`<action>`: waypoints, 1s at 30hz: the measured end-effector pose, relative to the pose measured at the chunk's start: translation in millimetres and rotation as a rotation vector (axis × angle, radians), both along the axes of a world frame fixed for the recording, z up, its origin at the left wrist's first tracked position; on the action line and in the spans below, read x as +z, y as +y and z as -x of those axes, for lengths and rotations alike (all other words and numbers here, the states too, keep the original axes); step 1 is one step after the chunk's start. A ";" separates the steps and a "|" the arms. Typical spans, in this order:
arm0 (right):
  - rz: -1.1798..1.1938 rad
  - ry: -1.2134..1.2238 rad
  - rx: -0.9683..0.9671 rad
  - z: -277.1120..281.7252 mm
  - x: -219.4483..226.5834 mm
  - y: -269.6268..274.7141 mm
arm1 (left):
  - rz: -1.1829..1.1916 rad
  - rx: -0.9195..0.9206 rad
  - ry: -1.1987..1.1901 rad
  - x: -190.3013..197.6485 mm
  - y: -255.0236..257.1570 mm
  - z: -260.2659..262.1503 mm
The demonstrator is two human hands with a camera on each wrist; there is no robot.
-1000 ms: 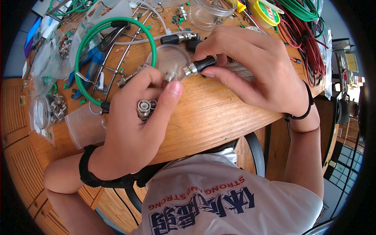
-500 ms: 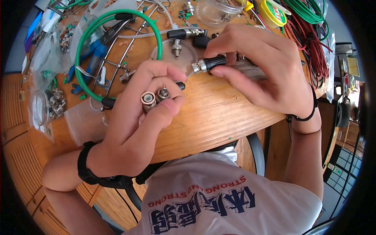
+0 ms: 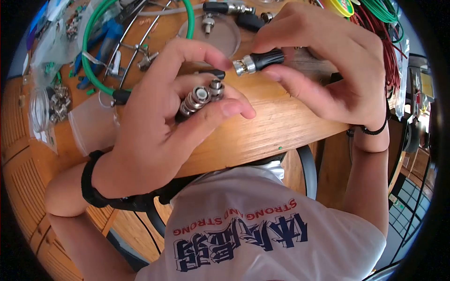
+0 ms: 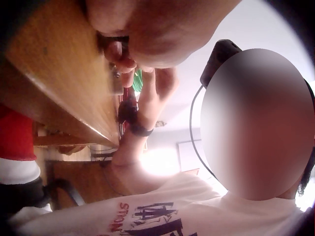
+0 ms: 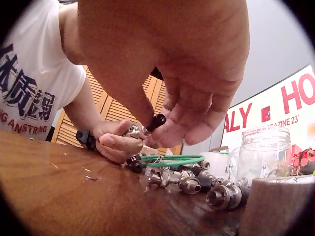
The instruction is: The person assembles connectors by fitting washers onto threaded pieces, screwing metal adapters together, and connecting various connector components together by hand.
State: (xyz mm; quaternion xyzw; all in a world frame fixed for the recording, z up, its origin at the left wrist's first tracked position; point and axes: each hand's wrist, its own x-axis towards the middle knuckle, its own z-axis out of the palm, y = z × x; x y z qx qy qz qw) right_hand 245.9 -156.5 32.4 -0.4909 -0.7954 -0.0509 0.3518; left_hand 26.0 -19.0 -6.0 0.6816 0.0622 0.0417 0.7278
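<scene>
My right hand (image 3: 333, 65) pinches a BNC connector with a black boot (image 3: 266, 60) between thumb and fingers, its silver end pointing left. The left hand (image 3: 154, 117) holds several silver BNC connectors (image 3: 194, 99) in its curled fingers, their metal ends showing above the thumb. At the silver end of the right hand's connector is the left forefinger tip (image 3: 226, 63). A black boot end (image 3: 215, 74) sticks out below that finger. In the right wrist view, the black boot (image 5: 157, 121) shows between thumb and fingers. The left hand's palm is partly hidden.
Beyond the hands lies a round clear dish (image 3: 229, 40) with a silver connector (image 3: 208, 22) on it. Another black-booted connector (image 3: 229, 8) is behind. A looped green cable (image 3: 86, 61), blue-handled pliers (image 3: 108, 40) and a plastic bag (image 3: 96, 126) lie left. Red wires (image 3: 396, 70) lie right.
The left hand let go of a small metal connector, which now lies on the dish. Its forefinger then stretched to the right hand's connector. The head view has shifted, and the hands appear higher.
</scene>
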 end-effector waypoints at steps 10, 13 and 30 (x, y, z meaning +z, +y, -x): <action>0.102 0.161 -0.012 2.6 -0.9 -1.6 | -0.075 -0.014 -0.113 -7.6 6.3 0.4; 0.096 0.171 -0.050 9.5 4.2 -3.2 | 0.100 0.032 -0.072 -6.4 4.3 -0.6; 0.264 -0.004 -0.023 17.2 17.8 -8.9 | -0.094 -0.051 -0.033 -6.0 12.8 2.3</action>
